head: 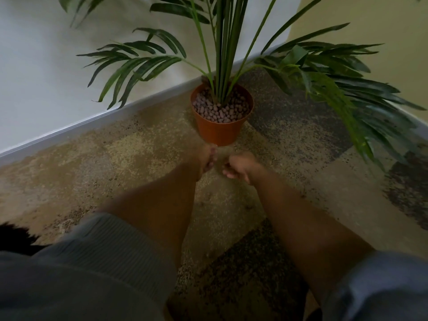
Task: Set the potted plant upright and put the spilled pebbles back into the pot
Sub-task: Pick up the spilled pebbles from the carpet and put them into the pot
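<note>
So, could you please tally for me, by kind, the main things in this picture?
Orange pots: 1
Palm plants: 1
Hands: 2, left hand and right hand
Rolled-up sleeves: 2, grey sleeve and blue sleeve
Total: 6
The pebbles in the pot are too many to count.

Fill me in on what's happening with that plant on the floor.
The orange pot stands upright on the carpet in the corner, pebbles heaped around the plant stems. A person reaches both hands toward the floor just in front of it. The left hand and right hand are blurred with fingers curled; whether they hold pebbles can't be told.
</note>
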{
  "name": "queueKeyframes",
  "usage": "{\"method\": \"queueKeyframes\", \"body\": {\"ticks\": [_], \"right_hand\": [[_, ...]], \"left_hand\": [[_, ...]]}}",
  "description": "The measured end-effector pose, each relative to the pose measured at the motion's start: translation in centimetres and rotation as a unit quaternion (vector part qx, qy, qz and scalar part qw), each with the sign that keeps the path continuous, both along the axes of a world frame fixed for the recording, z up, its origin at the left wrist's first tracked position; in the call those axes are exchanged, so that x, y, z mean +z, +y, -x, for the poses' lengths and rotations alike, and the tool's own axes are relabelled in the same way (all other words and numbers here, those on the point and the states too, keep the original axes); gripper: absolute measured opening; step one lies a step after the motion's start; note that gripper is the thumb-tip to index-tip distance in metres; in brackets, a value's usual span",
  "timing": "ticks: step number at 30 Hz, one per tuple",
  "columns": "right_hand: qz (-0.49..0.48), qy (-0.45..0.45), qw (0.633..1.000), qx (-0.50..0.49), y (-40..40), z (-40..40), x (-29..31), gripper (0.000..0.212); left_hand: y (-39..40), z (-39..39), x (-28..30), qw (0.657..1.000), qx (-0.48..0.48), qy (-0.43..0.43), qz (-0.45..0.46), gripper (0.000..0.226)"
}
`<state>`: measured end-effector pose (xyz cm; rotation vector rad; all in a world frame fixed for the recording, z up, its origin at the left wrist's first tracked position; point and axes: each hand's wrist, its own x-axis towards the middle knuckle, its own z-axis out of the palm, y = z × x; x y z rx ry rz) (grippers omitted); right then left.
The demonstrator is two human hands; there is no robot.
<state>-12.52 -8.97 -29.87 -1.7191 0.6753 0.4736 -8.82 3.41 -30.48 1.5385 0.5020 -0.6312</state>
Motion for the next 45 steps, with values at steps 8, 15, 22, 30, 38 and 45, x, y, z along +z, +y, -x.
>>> {"method": "queueKeyframes", "body": {"ticks": [8,15,22,30,38,45], "right_hand": [[0.395,0.13,0.776,0.474,-1.1,2.5,-2.3,0.033],[0.425,0.192,0.731,0.497,-1.7,3.3,-4.2,0.055],[0.298,0.129,0.795,0.513,-0.2,3.8,-3.8,0.034],[0.12,0.139,0.84,0.51,4.9,6.7,-3.6,0.035],[0.083,0.138,0.777,0.608,6.9,7.6,-5.6,0.01],[0.152,0.13,0.677,0.708,9.3,8.1,-6.6,0.026]], "left_hand": [[1.6,2.8,-4.1,0.903,-0.317,-0.114,-0.266,0.029],[2.5,3.9,-5.5,0.859,-0.423,-0.091,-0.273,0.043],[2.8,4.6,-6.4,0.791,-0.488,-0.156,-0.335,0.037],[4.1,5.3,-5.8,0.762,-0.515,-0.178,-0.349,0.024],[5.6,5.7,-5.9,0.791,-0.48,-0.18,-0.333,0.023],[6.2,5.8,-6.3,0.784,-0.513,-0.15,-0.314,0.019]]}}
